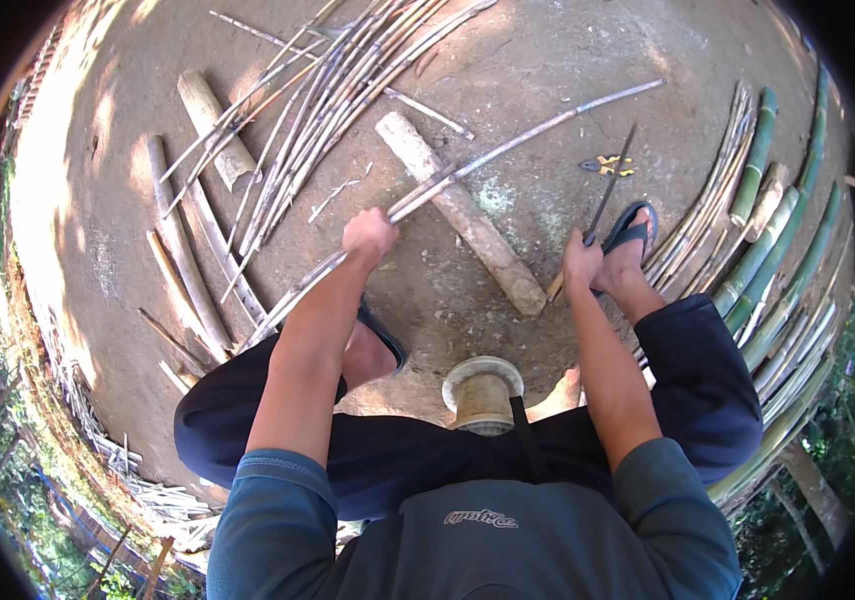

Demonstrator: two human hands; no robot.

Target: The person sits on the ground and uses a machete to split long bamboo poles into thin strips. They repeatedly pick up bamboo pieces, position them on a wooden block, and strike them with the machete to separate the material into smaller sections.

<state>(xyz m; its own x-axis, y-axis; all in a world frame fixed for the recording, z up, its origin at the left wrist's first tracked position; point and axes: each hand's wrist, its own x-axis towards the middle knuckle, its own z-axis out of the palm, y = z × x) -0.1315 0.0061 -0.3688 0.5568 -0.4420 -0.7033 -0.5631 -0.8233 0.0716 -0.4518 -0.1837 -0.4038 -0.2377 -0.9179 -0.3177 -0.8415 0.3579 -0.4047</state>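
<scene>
Dirt ground (438,275), fat log (483,236) on it, long stick (508,150) crossing over, knife (612,185) off to the right. Person's left hand (370,236) is wrapped round the stick, right hand (582,262) grips the knife. Seems like lining up; bringing the knife over calls for a steady left hold.

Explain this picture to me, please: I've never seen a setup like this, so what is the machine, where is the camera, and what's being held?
There is no robot here, just a person's two bare hands. The single picture comes from a wide fisheye camera on their head, looking down, so straight edges bend near the rim. The left hand grips at least one long thin pole, which crosses over a log. The right hand holds a long, dark-bladed knife. On the bare ground lie yellow-handled pliers, loose thin poles and, at right, green bamboo lengths.
</scene>
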